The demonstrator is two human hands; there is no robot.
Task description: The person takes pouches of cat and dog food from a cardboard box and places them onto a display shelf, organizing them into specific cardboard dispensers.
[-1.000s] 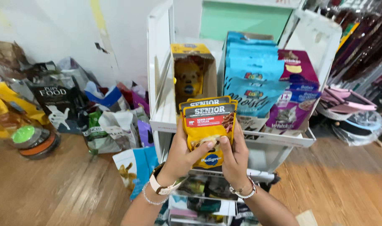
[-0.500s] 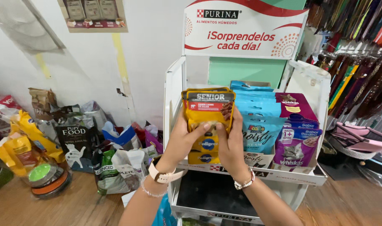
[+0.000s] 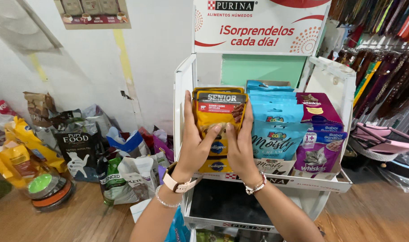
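My left hand (image 3: 196, 144) and my right hand (image 3: 240, 145) together clasp a small stack of yellow-orange pet food pouches (image 3: 220, 112), thumbs meeting on the front pouch. The stack stands upright at the left end of the top shelf of a white display stand (image 3: 184, 85), over a yellow box (image 3: 217, 166) of the same pouches. A watch and bracelet are on my left wrist, a beaded bracelet on my right. Blue pouches (image 3: 276, 127) stand right beside my right hand.
Purple pouches and a purple box (image 3: 318, 134) fill the shelf's right end. A red and white sign (image 3: 260, 24) tops the stand. Pet food bags (image 3: 79, 150) and stacked bowls (image 3: 47, 190) lie on the wooden floor at left. Leashes hang at upper right (image 3: 383, 40).
Both hands lifted the yellow pouches from below shelf level up onto the top shelf's left end. The camera tilted upward, bringing the sign into view.
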